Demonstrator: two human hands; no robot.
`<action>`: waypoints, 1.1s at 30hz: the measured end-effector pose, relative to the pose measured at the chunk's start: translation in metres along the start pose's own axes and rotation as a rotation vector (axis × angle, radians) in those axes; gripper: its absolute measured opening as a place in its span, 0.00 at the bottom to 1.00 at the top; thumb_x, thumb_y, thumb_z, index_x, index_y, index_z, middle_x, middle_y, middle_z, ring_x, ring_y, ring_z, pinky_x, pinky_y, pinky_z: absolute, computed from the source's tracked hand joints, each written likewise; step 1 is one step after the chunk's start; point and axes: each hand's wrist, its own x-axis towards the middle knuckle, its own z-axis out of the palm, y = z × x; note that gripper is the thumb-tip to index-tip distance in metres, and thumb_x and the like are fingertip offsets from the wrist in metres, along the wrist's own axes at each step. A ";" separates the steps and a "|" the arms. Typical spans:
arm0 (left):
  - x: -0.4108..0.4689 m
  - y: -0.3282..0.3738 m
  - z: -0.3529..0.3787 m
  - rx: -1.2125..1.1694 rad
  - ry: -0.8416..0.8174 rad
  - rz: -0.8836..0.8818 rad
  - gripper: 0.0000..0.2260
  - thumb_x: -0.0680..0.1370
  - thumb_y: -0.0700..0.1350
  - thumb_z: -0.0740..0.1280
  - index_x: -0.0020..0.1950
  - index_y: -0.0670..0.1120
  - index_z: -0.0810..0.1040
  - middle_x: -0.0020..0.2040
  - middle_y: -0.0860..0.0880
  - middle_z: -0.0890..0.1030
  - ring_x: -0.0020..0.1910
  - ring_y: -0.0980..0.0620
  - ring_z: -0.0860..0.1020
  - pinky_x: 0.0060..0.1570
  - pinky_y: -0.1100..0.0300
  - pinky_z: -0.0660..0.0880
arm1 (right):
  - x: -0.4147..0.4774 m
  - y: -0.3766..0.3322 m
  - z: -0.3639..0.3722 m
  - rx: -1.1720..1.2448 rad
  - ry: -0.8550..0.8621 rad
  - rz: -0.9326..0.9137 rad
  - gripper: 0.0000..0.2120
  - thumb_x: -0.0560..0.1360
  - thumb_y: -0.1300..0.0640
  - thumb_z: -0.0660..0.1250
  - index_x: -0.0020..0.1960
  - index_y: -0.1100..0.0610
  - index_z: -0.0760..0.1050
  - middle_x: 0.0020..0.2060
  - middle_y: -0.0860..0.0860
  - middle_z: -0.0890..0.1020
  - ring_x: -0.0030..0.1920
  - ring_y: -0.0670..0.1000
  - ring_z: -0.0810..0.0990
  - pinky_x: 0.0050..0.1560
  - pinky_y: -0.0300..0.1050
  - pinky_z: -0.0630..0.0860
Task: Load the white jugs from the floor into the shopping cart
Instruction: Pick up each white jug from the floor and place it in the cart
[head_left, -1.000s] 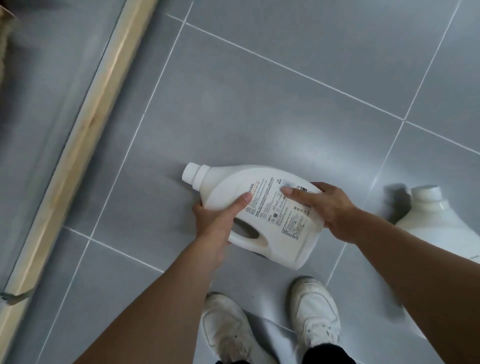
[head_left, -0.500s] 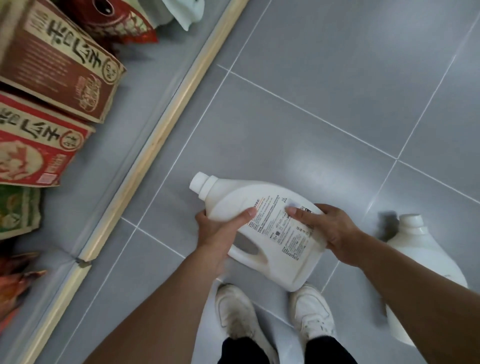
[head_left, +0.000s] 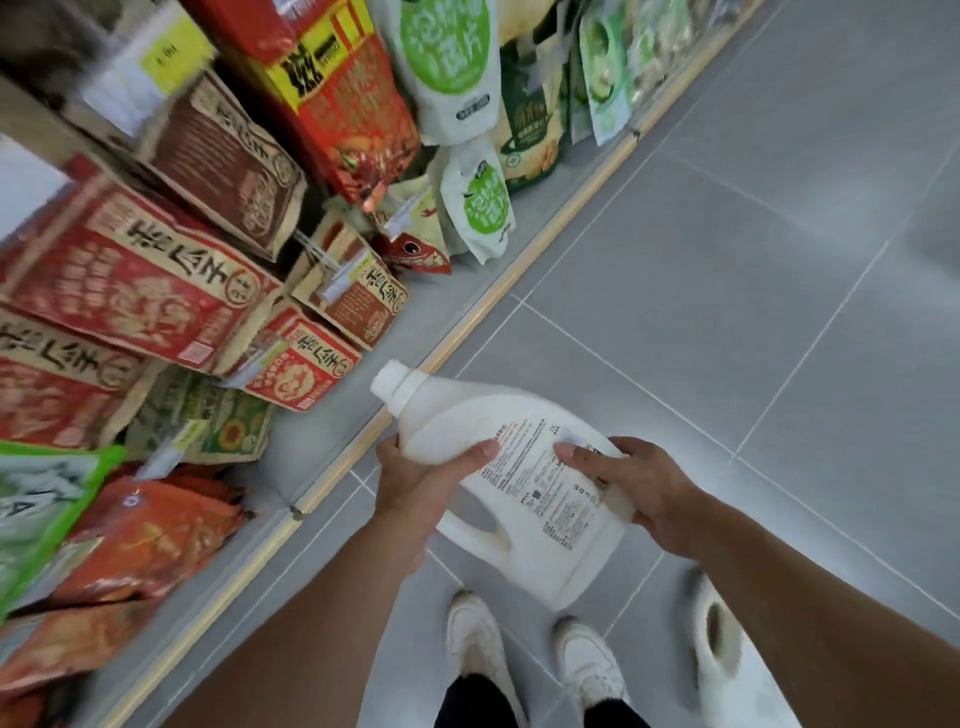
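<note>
White jug (head_left: 524, 483) in left hand (head_left: 415, 483) and right hand (head_left: 644, 483); perhaps a second jug (head_left: 727, 670), blurred, on floor (head_left: 727, 260).

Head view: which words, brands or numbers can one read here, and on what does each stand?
"香瓜子": printed large on the red and brown snack bags.
Label on the white jug, held between the left hand and the right hand: print too small to read.
Yellow tag: blurred, not readable.
Green and white pouches: blurred, not readable.
</note>
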 end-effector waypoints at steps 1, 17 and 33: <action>-0.016 0.011 -0.008 -0.009 0.012 0.014 0.48 0.60 0.56 0.89 0.73 0.54 0.67 0.62 0.53 0.81 0.60 0.46 0.81 0.64 0.38 0.80 | -0.015 -0.012 0.001 -0.006 -0.004 -0.011 0.33 0.64 0.43 0.88 0.61 0.59 0.84 0.49 0.56 0.92 0.51 0.61 0.92 0.57 0.58 0.88; -0.281 0.132 -0.143 -0.137 0.236 0.197 0.64 0.44 0.68 0.88 0.75 0.51 0.67 0.63 0.49 0.82 0.61 0.42 0.82 0.62 0.37 0.82 | -0.281 -0.172 0.052 -0.171 -0.165 -0.188 0.49 0.49 0.34 0.89 0.62 0.58 0.84 0.50 0.54 0.92 0.50 0.58 0.93 0.57 0.62 0.88; -0.428 -0.010 -0.305 -0.478 0.546 0.092 0.43 0.56 0.66 0.87 0.66 0.54 0.78 0.55 0.48 0.87 0.50 0.41 0.86 0.42 0.44 0.87 | -0.418 -0.138 0.211 -0.556 -0.441 -0.194 0.40 0.57 0.38 0.89 0.61 0.58 0.88 0.52 0.55 0.92 0.55 0.60 0.92 0.64 0.67 0.85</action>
